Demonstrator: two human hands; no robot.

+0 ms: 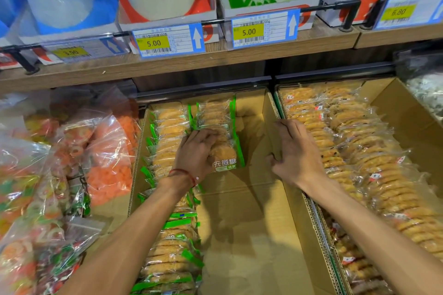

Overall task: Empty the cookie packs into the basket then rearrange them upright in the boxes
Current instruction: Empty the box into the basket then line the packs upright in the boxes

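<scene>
The left grip [196,148] curls its fingers over the front of a short upright row of clear, green-edged cookie packs [215,115] and holds them at the back of an open brown cardboard box [251,235]. A longer row of the same packs [167,246] stands along the box's left wall. The right grip [297,148] is spread wide and holds nothing, its fingers resting on the box's right wall. Just beside it, a second cardboard box [407,122] is full of clear, red-labelled cookie packs [347,139].
</scene>
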